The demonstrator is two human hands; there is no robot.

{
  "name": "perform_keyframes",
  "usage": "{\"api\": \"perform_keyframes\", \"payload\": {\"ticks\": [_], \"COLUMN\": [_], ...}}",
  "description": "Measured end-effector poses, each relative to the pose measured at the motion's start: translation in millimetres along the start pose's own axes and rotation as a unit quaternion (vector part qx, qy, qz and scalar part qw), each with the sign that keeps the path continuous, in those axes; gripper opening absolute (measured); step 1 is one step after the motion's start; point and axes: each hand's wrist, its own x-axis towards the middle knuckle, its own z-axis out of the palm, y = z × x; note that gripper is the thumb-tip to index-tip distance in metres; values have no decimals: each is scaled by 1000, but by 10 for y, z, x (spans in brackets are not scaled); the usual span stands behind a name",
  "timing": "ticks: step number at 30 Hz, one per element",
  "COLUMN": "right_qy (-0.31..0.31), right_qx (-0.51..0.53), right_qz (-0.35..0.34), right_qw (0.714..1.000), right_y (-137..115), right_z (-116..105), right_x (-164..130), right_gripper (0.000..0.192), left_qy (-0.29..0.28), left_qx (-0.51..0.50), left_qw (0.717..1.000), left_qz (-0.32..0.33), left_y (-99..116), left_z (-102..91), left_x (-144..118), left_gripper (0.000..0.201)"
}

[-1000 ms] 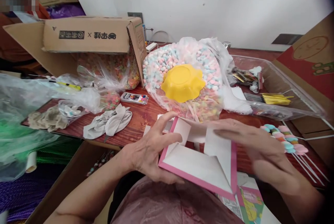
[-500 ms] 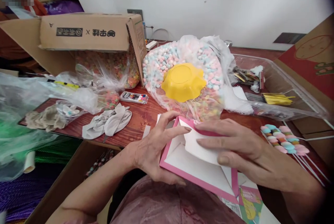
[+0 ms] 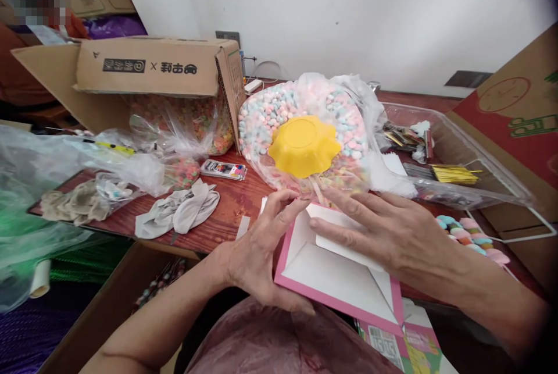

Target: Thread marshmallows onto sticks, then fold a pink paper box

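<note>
A small cardboard box (image 3: 335, 281), white inside with pink edges, is tilted in front of my body. My left hand (image 3: 261, 260) is closed round its left side, thumb along the near edge and fingertips at the far corner. Stretched over the far part of the box, my right hand (image 3: 383, 231) lies with its fingers extended on a white flap (image 3: 342, 248); it covers much of the far edge. Just beyond the hands, an upside-down yellow scalloped bowl (image 3: 305, 144) rests on a clear bag of pastel sweets (image 3: 270, 106).
Left stand an open carton (image 3: 148, 66) with bagged sweets, and grey gloves (image 3: 181, 208). A clear plastic bin (image 3: 497, 188) with yellow ties (image 3: 455, 174) is at right, near marshmallow skewers (image 3: 475, 237). Printed flat cardboard (image 3: 414, 336) lies low right. A person sits far left.
My right hand has flattened and spread over the far side of the box. The white flap is folded further down, and the view has tipped slightly upward.
</note>
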Motion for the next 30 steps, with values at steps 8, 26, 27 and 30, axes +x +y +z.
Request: {"api": "perform_keyframes", "payload": {"ticks": [8, 26, 27, 30], "right_qy": [-62, -133, -142, -146], "right_qx": [146, 141, 163, 241], "right_qz": [51, 75, 90, 142], "right_qw": [986, 978, 972, 949], "right_y": [-25, -11, 58, 224], "right_z": [-24, 52, 29, 26], "right_x": [-57, -65, -90, -184], "right_gripper": [38, 56, 53, 48], "left_qy": [9, -22, -20, -26], "left_qx": [-20, -33, -38, -40], "left_qw": [1000, 999, 999, 999], "left_qz": [15, -6, 2, 21], "left_y": [-22, 63, 48, 14], "left_z": [36, 89, 76, 42], "left_x": [-10, -36, -42, -49], "left_gripper": [134, 132, 132, 124]}}
